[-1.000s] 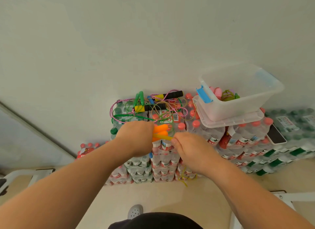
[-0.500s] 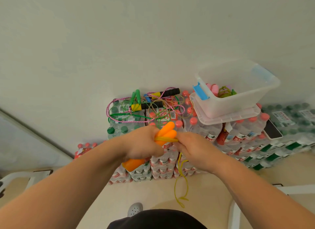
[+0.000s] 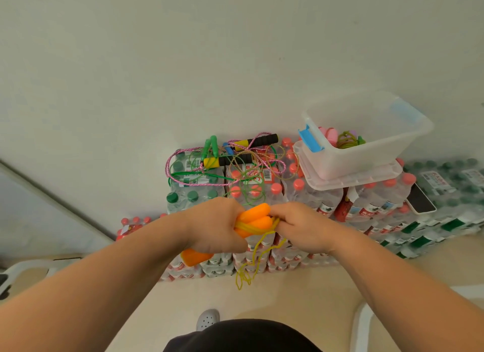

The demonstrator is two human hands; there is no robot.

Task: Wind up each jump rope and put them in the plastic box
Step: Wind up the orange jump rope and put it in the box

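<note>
Gripping 2 orange handles [image 3: 255,216] in the curled left hand [image 3: 217,225], the person is pinching the yellow cord [image 3: 251,260] with the right hand [image 3: 301,228], apparently winding it across their long axis, which is pointing toward the box [image 3: 366,152]. Both hands are working down-left of it, the right nearer.

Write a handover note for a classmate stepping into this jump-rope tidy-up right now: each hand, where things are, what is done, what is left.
Left hand: grips the two orange handles together.
Right hand: pinches the yellow cord wrapped round those handles; a loose tail hangs below.
Plastic box: open, on the bottle packs to the right, at least one wound rope inside.
Done: several turns of cord on the orange handles.
Left: wind in the tail, box this rope, then untangle and wind the rope pile on the packs beyond the hands.
</note>
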